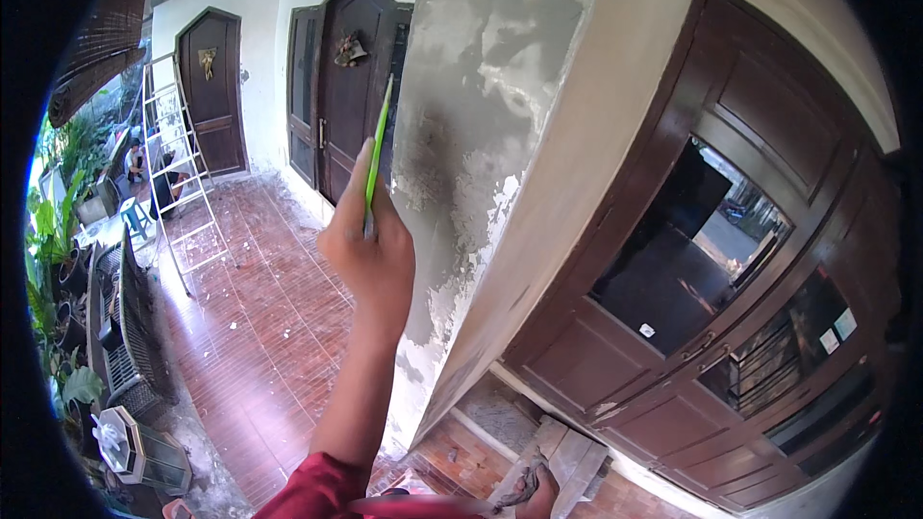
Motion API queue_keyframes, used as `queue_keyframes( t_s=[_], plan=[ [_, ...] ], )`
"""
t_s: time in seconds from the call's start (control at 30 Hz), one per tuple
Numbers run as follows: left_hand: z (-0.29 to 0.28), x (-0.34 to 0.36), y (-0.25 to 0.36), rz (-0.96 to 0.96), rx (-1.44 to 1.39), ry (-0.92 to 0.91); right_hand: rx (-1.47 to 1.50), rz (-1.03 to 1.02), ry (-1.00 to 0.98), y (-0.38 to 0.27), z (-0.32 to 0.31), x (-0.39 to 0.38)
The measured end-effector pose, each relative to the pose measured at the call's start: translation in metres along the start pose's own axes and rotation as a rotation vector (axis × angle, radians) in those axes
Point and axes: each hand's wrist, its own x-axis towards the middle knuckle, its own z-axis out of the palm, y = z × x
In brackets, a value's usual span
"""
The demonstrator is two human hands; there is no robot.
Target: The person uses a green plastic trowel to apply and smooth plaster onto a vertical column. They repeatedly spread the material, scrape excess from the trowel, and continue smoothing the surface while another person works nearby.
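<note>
Raised in the middle of the view, my left hand (370, 240) is closed around a thin, bright green tool (379, 139), seen nearly edge-on. Its narrow end points up beside a pillar (481, 106) with patchy grey plaster. Whether the tool touches the plaster I cannot tell. Along the pillar's edge the coating looks flaked and white. Low at the bottom edge, my right hand (540, 495) is partly cut off, its fingers closed on a lumpy grey mass (519, 486) that looks like mortar. What lies under that mass is hidden.
Dark brown doors with glass panes (702, 240) fill the right. Grey boards (577, 457) lie below them. Debris dots the red tiled floor (260, 327). On the left are a white ladder (183, 163), a dark bench (130, 346), a lantern (144, 452), plants and two people (165, 187).
</note>
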Motion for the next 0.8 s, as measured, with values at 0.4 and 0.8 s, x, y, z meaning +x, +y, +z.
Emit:
queue_keyframes(
  t_s=[0.4, 0.8],
  plan=[
    [0.018, -0.054, 0.074, -0.021, -0.107, -0.255, 0.038, 0.1, 0.085, -0.03, 0.011, -0.03],
    [-0.043, -0.04, 0.059, -0.157, -0.108, -0.155, 0.006, 0.104, 0.07, -0.026, 0.032, -0.019]
  ],
)
